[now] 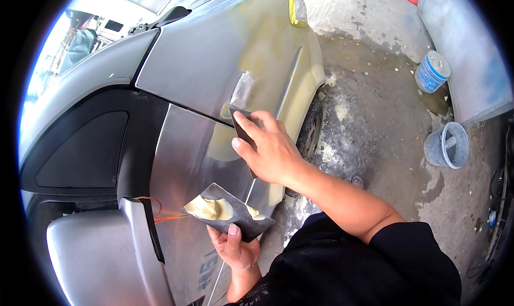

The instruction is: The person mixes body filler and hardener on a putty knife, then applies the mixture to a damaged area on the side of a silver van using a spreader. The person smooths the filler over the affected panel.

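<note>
My left hand (237, 248) grips the near edge of a dark flat plate (245, 222), thumb on top. A mound of pale yellow putty (208, 208) lies on the plate, with a smaller smear near its other end. In my right hand (276, 149) is a thin dark putty spreader (243, 134), fingers pressed along its face. Its far end is at the car's grey fender (195, 73), beside a pale rectangular patch (243, 89). I cannot tell how firmly it touches. Yellowish filler areas cover parts of the fender and the door (179, 145).
A side mirror housing (93, 247) juts out at lower left, with orange wires (170, 217) near it. To the right, a blue-and-white lidded bucket (432, 72) and a grey bucket (447, 145) stand on the wet, stained floor (385, 145). The front wheel (310, 129) is below the fender.
</note>
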Available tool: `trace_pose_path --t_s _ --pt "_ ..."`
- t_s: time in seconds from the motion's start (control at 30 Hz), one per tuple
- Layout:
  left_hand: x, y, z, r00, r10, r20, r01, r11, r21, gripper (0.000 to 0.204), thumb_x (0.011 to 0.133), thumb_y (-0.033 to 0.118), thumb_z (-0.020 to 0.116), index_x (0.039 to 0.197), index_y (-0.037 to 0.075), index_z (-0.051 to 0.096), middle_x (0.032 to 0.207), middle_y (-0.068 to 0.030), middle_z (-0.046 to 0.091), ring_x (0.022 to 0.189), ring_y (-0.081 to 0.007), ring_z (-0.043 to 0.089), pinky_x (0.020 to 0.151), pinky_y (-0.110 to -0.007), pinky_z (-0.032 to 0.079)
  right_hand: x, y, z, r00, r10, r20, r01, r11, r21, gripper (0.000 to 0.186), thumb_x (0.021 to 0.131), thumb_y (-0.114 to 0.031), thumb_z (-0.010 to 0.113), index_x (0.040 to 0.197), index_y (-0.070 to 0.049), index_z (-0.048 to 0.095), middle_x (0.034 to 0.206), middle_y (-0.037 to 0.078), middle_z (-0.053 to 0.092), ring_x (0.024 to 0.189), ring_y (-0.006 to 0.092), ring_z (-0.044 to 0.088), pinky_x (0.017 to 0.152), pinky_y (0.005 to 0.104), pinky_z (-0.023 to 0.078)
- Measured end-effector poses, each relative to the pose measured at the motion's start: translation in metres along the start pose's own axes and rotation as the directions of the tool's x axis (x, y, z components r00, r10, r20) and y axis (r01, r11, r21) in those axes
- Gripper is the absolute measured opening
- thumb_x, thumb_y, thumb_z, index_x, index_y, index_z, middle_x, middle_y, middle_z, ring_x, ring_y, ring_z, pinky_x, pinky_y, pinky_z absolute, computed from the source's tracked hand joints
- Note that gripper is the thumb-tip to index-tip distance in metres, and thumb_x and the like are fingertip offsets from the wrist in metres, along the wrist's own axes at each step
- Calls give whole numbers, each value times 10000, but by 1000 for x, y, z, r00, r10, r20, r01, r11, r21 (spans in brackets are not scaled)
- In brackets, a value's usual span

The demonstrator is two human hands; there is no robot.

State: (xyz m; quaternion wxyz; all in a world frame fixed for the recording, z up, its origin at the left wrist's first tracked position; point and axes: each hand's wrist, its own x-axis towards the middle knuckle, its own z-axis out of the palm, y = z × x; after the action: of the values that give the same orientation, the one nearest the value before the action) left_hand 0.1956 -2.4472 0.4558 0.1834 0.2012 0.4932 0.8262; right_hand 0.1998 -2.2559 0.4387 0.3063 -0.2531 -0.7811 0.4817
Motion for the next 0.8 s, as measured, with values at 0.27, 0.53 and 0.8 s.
trace_pose_path --t_s 0.27,0.53,0.8 --pt "1 -2 -9 998 -57 -3 57 998 -10 543 822 -6 618 1331 31 433 1241 -108 568 1130 -253 564 1000 -422 440 -7 34 -20 901 -422 -104 347 843 -411 515 797 -148 682 1293 -143 544 1373 140 383 1196 392 366 978 508 382" --pt "-1 -6 -11 996 -87 23 88 996 -25 540 824 7 638 1325 34 439 1260 -109 561 1145 -252 556 1009 -425 429 28 44 -30 805 -593 26 524 690 -499 551 767 -35 593 1289 -205 548 1432 66 344 1249 413 332 1022 561 312" --pt "-6 -7 -13 996 -77 46 79 996 -51 525 839 -5 613 1331 37 433 1269 -109 555 1149 -248 553 1013 -432 426 47 44 -23 792 -607 65 555 673 -488 588 740 1 618 1266 -256 564 1430 41 357 1286 386 322 1053 522 319"
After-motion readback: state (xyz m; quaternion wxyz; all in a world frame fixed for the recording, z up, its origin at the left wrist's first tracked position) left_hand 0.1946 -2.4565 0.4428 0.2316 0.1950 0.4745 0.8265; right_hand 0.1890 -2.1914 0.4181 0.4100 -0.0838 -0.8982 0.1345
